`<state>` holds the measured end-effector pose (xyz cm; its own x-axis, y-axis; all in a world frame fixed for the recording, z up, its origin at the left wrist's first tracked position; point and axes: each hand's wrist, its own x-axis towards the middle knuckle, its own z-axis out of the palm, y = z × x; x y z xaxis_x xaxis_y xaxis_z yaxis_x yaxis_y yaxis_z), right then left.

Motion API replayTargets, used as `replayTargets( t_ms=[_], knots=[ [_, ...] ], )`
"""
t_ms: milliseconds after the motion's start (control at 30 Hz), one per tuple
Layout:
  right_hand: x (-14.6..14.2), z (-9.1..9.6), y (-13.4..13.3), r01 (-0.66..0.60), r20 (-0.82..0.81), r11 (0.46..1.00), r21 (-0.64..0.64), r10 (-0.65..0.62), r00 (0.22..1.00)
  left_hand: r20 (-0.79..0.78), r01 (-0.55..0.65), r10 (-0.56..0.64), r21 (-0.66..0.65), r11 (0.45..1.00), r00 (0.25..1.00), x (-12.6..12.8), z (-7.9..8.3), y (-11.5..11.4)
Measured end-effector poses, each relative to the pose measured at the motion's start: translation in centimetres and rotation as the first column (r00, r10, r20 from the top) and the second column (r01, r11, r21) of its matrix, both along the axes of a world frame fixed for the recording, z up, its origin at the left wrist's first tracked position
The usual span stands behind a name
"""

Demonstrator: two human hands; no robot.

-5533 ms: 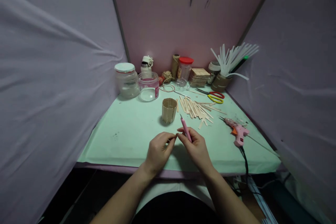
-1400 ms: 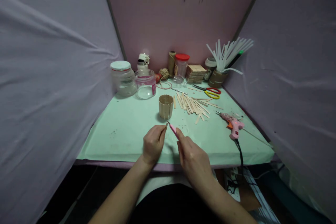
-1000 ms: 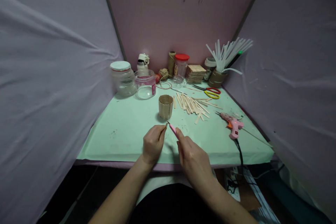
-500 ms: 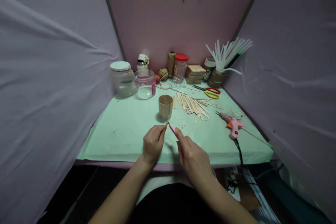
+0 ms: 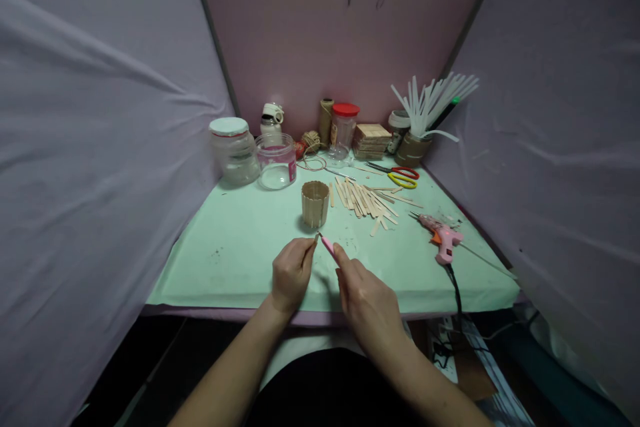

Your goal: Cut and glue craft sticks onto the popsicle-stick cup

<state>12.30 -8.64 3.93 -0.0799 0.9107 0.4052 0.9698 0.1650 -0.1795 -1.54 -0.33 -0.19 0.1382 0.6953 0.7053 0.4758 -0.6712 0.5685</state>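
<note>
My left hand [image 5: 291, 273] is closed, pinching a small wooden craft stick [image 5: 316, 238] whose tip pokes out past the thumb and finger; the rest of it is hidden. In my right hand [image 5: 367, 290] is a pink-handled craft knife [image 5: 328, 246], its short metal tip up against the end of the stick. Just beyond both hands stands a round cup covered in upright wooden sticks [image 5: 315, 205]. A loose pile of craft sticks [image 5: 365, 197] lies to the right of the cup.
A pink glue gun [image 5: 444, 238] with a black cord lies at right. Scissors [image 5: 400, 175], a stack of wooden squares [image 5: 371, 141] and a holder of white glue sticks [image 5: 413, 149] are behind it. Clear jars [image 5: 234, 152] stand at back left. Cloth walls [image 5: 100, 147] flank the table.
</note>
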Motion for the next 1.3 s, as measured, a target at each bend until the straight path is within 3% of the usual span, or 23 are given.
replayTargets(
  t_ms=[933, 1100, 1300],
  knots=[
    [0.0, 0.0, -0.1, 0.005, 0.037, 1.0, 0.003, -0.005, 0.999, -0.002, -0.009, 0.009, -0.005, 1.0, 1.0, -0.1, 0.1, 0.0],
    [0.6, 0.6, 0.1, -0.022, -0.077, 0.998, -0.062, 0.017, 0.997, -0.021, 0.002, -0.001, 0.013, 1.0, 1.0, 0.0, 0.2, 0.0],
    [1.7, 3.1, 0.3, -0.074, -0.182, 0.973, -0.22, 0.034, 0.983, -0.047, 0.016, -0.015, 0.009, 1.0, 0.999, 0.0, 0.1, 0.1]
  ],
)
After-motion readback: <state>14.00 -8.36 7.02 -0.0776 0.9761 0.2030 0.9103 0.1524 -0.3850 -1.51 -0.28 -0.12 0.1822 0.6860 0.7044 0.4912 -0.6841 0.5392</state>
